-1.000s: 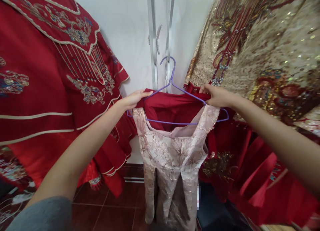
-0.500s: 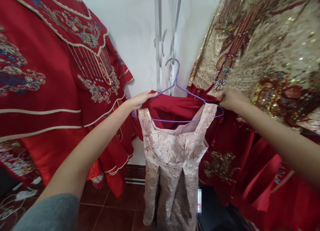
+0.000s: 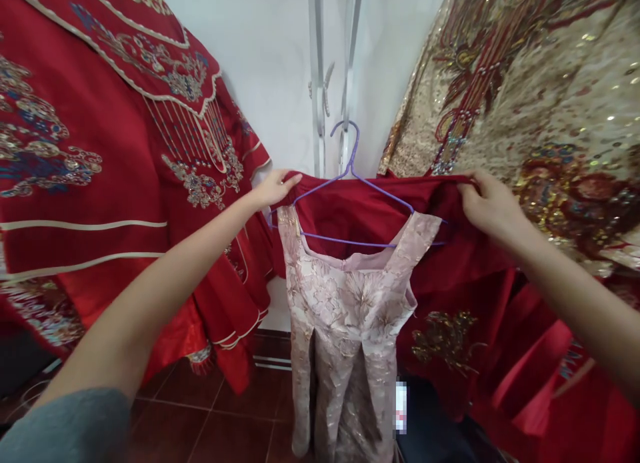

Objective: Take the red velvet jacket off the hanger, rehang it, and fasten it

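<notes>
A dark red garment (image 3: 335,216) is stretched wide behind a purple wire hanger (image 3: 353,157), its upper edge pulled nearly straight. My left hand (image 3: 273,188) pinches that edge at the left end, close to the hanger's shoulder. At the other end my right hand (image 3: 493,203) is closed on the same edge, past the hanger's right tip. From the hanger, in front of the red cloth, hangs a pale pink brocade dress (image 3: 335,296) by its wide straps. Folds hide the red garment's lower part.
A red embroidered jacket (image 3: 125,136) with cream trim hangs close on the left. On the right is a gold sequined garment (image 3: 555,96), with red fabric below. White metal uprights (image 3: 317,63) stand against the wall, above a dark red tiled floor (image 3: 235,423).
My right hand has moved outward and slightly up, and my left hand slightly up and outward. The red garment's top edge has gone from bunched to stretched and sits higher behind the hanger.
</notes>
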### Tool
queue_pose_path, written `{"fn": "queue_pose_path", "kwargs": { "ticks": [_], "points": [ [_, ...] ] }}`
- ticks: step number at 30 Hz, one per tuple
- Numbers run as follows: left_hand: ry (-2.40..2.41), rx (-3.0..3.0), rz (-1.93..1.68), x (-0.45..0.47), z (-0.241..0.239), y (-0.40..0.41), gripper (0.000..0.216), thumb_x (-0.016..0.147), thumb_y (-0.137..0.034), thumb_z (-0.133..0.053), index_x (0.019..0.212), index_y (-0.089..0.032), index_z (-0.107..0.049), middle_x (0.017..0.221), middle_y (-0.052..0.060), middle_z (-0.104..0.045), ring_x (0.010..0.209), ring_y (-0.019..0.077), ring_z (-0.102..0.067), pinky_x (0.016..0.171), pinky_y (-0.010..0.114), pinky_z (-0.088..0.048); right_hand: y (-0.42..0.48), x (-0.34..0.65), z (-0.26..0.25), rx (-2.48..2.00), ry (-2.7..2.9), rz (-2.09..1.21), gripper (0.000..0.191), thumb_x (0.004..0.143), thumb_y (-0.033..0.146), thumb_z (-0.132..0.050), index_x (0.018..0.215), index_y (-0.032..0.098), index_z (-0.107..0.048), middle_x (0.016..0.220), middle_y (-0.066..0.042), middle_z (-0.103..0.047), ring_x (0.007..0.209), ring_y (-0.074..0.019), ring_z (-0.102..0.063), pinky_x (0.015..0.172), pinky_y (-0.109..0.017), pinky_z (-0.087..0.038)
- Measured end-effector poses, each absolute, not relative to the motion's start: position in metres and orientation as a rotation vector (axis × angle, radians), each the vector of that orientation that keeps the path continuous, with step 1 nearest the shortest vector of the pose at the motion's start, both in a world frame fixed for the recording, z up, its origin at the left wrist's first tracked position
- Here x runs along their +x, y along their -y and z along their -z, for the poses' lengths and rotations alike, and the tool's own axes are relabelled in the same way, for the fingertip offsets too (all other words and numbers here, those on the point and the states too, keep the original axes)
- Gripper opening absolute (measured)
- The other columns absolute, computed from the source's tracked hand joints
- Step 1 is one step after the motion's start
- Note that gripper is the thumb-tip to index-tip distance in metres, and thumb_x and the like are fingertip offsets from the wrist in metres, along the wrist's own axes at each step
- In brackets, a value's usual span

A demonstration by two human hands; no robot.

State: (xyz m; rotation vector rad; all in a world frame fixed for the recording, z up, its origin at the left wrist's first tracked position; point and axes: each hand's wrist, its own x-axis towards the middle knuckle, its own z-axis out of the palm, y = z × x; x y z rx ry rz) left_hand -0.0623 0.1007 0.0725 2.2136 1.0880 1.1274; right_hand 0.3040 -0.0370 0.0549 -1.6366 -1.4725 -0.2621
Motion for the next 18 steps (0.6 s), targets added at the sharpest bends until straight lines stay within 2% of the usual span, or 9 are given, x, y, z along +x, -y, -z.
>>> {"fn": "queue_pose_path", "kwargs": {
  "ticks": [3, 5, 8, 10, 12, 15, 18],
  "points": [
    [-1.272, 2.497, -1.616, -0.072, -0.072, -0.086, 0.03, 0.095, -0.038, -0.045, 0.11, -0.019, -0.063, 0.116, 0.009, -0.066, 0.115, 0.0249, -0.058, 0.093, 0.031, -0.043, 0.064, 0.275, -0.085, -1.491, 1.558, 0.357, 0.022, 0.085, 0.032, -0.05, 0.095, 0.02, -0.065, 0.088, -0.008, -0.07, 0.075, -0.0193, -0.06, 0.07, -0.03, -0.044],
    [-1.371, 2.631, -1.647, -0.082, -0.066, -0.078, 0.033, 0.097, -0.038, -0.038, 0.117, -0.022, -0.059, 0.123, 0.01, -0.062, 0.117, 0.0248, -0.057, 0.088, 0.03, -0.043, 0.085, 0.261, -0.101, -1.584, 1.669, 0.455, 0.018, 0.081, 0.038, -0.059, 0.085, 0.023, -0.067, 0.076, -0.004, -0.068, 0.068, -0.0188, -0.06, 0.067, -0.031, -0.042],
    [-1.536, 2.886, -1.284, -0.098, -0.052, -0.075, 0.037, 0.095, -0.048, -0.041, 0.115, -0.023, -0.061, 0.117, 0.011, -0.065, 0.106, 0.0264, -0.063, 0.078, 0.029, -0.043, 0.104, 0.252, -0.102, -1.746, 1.766, 0.565, 0.021, 0.077, 0.046, -0.065, 0.083, 0.025, -0.068, 0.073, -0.003, -0.068, 0.065, -0.0215, -0.061, 0.065, -0.032, -0.042],
    [-1.619, 3.004, -1.014, -0.105, -0.045, -0.08, 0.039, 0.092, -0.054, -0.046, 0.11, -0.023, -0.062, 0.11, 0.011, -0.067, 0.098, 0.0266, -0.065, 0.072, 0.028, -0.041, 0.103, 0.256, -0.085, -1.916, 1.882, 0.482, 0.029, 0.076, 0.052, -0.067, 0.089, 0.026, -0.068, 0.076, -0.005, -0.07, 0.067, -0.0254, -0.063, 0.063, -0.034, -0.043],
    [-1.646, 3.07, -0.88, -0.108, -0.047, -0.088, 0.038, 0.091, -0.055, -0.048, 0.107, -0.023, -0.062, 0.106, 0.011, -0.067, 0.095, 0.0262, -0.065, 0.069, 0.028, -0.04, 0.095, 0.264, -0.063, -2.053, 1.991, 0.37, 0.032, 0.079, 0.049, -0.063, 0.097, 0.023, -0.067, 0.083, -0.009, -0.072, 0.075, -0.0297, -0.066, 0.066, -0.036, -0.045],
    [-1.638, 3.139, -0.852, -0.107, -0.065, -0.1, 0.031, 0.093, -0.048, -0.047, 0.105, -0.024, -0.062, 0.107, 0.01, -0.068, 0.095, 0.0264, -0.065, 0.069, 0.029, -0.04, 0.081, 0.28, -0.04, -2.082, 2.032, 0.312, 0.028, 0.086, 0.043, -0.054, 0.096, 0.019, -0.064, 0.087, -0.013, -0.072, 0.079, -0.0305, -0.067, 0.069, -0.036, -0.045],
    [-1.712, 3.246, -0.763, -0.109, -0.083, -0.108, 0.028, 0.094, -0.036, -0.042, 0.106, -0.021, -0.063, 0.107, 0.014, -0.068, 0.096, 0.0289, -0.065, 0.069, 0.032, -0.04, 0.074, 0.289, -0.036, -1.95, 1.97, 0.216, 0.024, 0.083, 0.044, -0.056, 0.087, 0.022, -0.063, 0.081, -0.008, -0.071, 0.073, -0.0263, -0.065, 0.067, -0.034, -0.045]
  ]
}}
